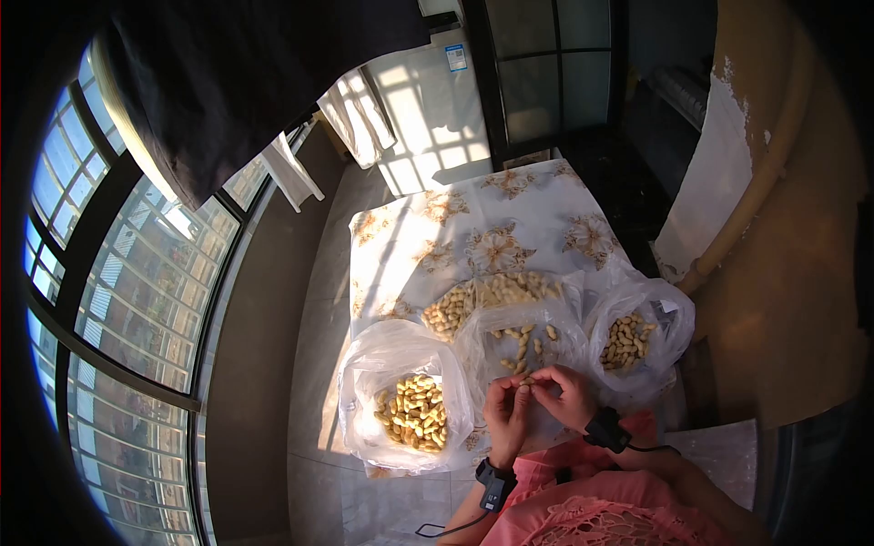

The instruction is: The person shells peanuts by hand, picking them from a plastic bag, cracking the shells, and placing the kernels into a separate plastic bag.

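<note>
My left hand (pixel 507 411) and my right hand (pixel 563 397) meet at the fingertips above the table's near edge. Between the pinched fingers is a small tan thing that looks like a peanut (pixel 526 382). Just beyond them lies an open clear plastic bag (pixel 473 350) with some unshelled peanuts (pixel 521 346) in it. To the left stands a plastic bag (pixel 358 373) holding a heap of peanuts (pixel 417 414). On the right, another bag (pixel 678 332) holds more peanuts (pixel 626 342).
A pile of peanuts (pixel 448 311) under clear plastic lies behind the middle bag. The floral tablecloth (pixel 391 259) covers the table. Barred windows (pixel 146 300) are at the left, dark cloth (pixel 237 82) hangs overhead, and a brown panel (pixel 792 300) stands at the right.
</note>
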`<act>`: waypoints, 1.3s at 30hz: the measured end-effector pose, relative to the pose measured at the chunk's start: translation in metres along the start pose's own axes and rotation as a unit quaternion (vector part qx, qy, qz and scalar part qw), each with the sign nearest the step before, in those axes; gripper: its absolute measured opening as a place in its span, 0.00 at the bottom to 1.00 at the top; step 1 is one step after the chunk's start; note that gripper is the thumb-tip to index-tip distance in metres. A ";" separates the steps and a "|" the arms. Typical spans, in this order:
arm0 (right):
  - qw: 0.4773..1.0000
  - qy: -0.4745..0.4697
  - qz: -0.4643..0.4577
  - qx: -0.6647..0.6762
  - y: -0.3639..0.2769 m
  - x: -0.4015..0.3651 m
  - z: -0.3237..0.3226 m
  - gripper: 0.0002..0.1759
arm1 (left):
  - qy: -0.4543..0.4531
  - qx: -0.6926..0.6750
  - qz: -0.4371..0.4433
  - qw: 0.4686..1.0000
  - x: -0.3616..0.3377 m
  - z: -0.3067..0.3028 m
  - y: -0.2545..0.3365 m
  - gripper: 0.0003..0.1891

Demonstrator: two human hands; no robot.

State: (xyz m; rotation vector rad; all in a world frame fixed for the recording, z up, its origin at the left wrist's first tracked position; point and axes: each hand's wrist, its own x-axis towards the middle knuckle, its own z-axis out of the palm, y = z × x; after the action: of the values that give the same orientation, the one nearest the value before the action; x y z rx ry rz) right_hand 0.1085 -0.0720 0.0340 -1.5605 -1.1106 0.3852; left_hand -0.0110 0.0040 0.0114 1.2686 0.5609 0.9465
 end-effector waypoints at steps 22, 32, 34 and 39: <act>1.000 -0.006 0.001 0.002 -0.002 0.000 -0.001 0.09 | 0.003 0.005 -0.002 1.000 0.000 0.000 0.001 0.06; 1.000 0.001 0.003 -0.010 -0.003 0.001 -0.001 0.09 | 0.003 0.009 -0.003 1.000 0.000 0.001 0.003 0.06; 1.000 0.001 0.001 -0.012 -0.004 0.001 -0.001 0.09 | 0.001 0.009 -0.001 1.000 0.000 0.001 0.004 0.07; 1.000 0.000 -0.003 -0.013 -0.004 0.001 -0.001 0.09 | 0.000 0.007 -0.004 1.000 0.000 0.000 0.001 0.07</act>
State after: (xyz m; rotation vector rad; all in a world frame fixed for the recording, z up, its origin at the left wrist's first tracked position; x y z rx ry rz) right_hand 0.1084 -0.0723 0.0378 -1.5798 -1.1244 0.3687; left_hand -0.0113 0.0038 0.0121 1.2770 0.5729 0.9382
